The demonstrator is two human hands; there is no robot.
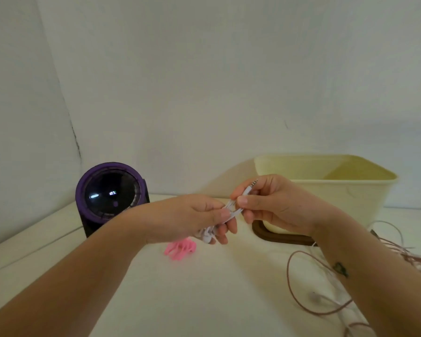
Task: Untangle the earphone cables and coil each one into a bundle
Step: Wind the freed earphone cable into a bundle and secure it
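Observation:
My left hand (199,220) is closed around a coiled white earphone cable (230,210), and its white earbuds (206,235) hang below the fingers. My right hand (272,203) pinches the same cable's plug end; the jack plug (252,184) sticks up past my thumb. Both hands meet above the middle of the white table (180,288). A pinkish-brown cable (294,283) lies in loose loops at the right. Tangled with it is another white earphone cable (326,300), partly hidden under my right forearm.
A purple and black round speaker (111,193) stands at the back left. A cream plastic tub (331,186) sits on a dark brown base (280,237) at the back right. A pink hair claw clip (180,249) lies below my left hand.

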